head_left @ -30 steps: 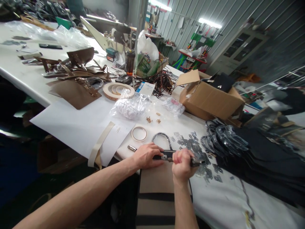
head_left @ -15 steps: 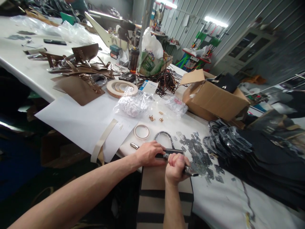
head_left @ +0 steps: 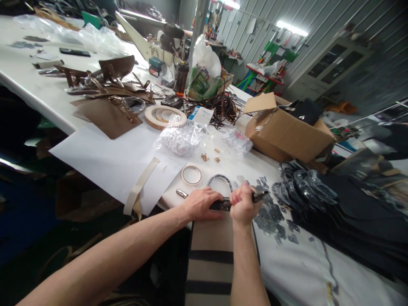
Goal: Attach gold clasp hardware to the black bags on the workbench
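Observation:
A long brown piece with black bands runs from the table's edge toward me. My left hand presses on its black far end, fingers together near a dark strip with a metal fitting. Just right of that fitting, my right hand is closed in a fist around a dark metal tool, whose end sticks out to the right. A black handle loop stands beyond both hands. Small grey metal plates lie scattered to the right.
A tape roll and a small metal tool lie left of the loop. Farther back are plastic bags and a cardboard box. Black pieces are stacked at right; white paper lies at left.
My right hand has moved up and slightly right, and the tool in it has turned so its end points more upward. My left hand has stayed nearly in place.

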`<action>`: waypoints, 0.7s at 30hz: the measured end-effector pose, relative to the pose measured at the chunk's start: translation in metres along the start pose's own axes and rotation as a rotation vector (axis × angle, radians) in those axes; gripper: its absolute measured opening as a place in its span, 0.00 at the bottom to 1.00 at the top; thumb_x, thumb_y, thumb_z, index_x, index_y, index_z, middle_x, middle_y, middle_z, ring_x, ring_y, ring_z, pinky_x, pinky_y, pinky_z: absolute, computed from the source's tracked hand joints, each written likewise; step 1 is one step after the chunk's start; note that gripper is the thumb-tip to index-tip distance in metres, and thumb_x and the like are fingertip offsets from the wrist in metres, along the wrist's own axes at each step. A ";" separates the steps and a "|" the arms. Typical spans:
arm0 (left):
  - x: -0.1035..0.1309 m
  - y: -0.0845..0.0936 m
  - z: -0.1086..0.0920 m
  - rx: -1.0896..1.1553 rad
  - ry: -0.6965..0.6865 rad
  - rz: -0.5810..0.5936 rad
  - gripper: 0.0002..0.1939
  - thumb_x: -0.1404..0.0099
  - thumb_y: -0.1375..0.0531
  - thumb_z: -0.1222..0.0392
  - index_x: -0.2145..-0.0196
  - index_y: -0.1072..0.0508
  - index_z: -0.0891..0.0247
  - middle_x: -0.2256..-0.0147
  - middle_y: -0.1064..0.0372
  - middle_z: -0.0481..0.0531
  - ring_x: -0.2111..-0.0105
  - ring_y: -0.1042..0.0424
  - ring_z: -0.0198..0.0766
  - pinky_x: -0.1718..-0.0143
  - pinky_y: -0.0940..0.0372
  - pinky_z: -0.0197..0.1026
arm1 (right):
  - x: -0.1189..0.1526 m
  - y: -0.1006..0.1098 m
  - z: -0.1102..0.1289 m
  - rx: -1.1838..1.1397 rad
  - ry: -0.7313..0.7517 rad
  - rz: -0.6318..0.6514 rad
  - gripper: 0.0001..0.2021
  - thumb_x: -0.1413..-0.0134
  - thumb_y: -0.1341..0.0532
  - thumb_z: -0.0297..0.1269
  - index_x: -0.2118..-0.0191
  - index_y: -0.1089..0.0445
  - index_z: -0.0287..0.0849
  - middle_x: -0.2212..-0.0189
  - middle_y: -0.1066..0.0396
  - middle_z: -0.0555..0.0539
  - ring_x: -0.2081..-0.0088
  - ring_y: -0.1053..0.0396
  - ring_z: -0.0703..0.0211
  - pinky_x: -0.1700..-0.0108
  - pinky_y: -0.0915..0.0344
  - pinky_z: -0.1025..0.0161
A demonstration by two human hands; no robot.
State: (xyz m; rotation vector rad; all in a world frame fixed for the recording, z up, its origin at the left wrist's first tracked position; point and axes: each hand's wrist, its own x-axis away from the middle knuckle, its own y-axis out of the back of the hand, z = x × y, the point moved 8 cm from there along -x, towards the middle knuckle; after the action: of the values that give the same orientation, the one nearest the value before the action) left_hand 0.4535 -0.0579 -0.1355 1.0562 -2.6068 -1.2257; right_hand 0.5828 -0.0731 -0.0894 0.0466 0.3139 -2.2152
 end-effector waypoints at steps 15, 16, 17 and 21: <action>0.001 -0.002 0.000 -0.003 -0.031 -0.059 0.25 0.39 0.31 0.41 0.49 0.20 0.58 0.48 0.21 0.52 0.53 0.24 0.47 0.54 0.27 0.44 | 0.017 -0.002 0.043 -0.115 0.173 0.127 0.24 0.36 0.38 0.41 0.80 0.50 0.45 0.86 0.55 0.61 0.86 0.57 0.72 0.83 0.54 0.68; 0.002 -0.001 0.000 -0.001 -0.033 -0.061 0.26 0.39 0.31 0.41 0.49 0.20 0.59 0.48 0.21 0.53 0.53 0.24 0.47 0.53 0.27 0.44 | 0.018 -0.001 0.050 -0.156 0.221 0.118 0.24 0.37 0.38 0.40 0.79 0.50 0.45 0.86 0.56 0.62 0.86 0.58 0.72 0.82 0.54 0.68; 0.002 -0.001 0.000 0.002 -0.037 -0.060 0.25 0.38 0.31 0.41 0.49 0.20 0.59 0.48 0.21 0.53 0.53 0.23 0.47 0.53 0.27 0.44 | 0.020 -0.001 0.051 -0.161 0.254 0.110 0.24 0.37 0.37 0.40 0.80 0.50 0.45 0.86 0.55 0.61 0.86 0.57 0.72 0.82 0.54 0.68; 0.001 -0.002 -0.003 -0.001 -0.042 -0.051 0.19 0.35 0.33 0.44 0.53 0.19 0.57 0.50 0.20 0.51 0.55 0.23 0.45 0.53 0.28 0.42 | 0.029 0.000 0.011 0.022 0.162 0.107 0.24 0.36 0.36 0.40 0.80 0.47 0.44 0.86 0.50 0.60 0.85 0.50 0.71 0.82 0.51 0.67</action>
State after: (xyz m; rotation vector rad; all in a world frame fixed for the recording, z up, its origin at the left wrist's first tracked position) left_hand 0.4546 -0.0616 -0.1351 1.1152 -2.6258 -1.2726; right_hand 0.5659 -0.0977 -0.0831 0.2500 0.3681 -2.1130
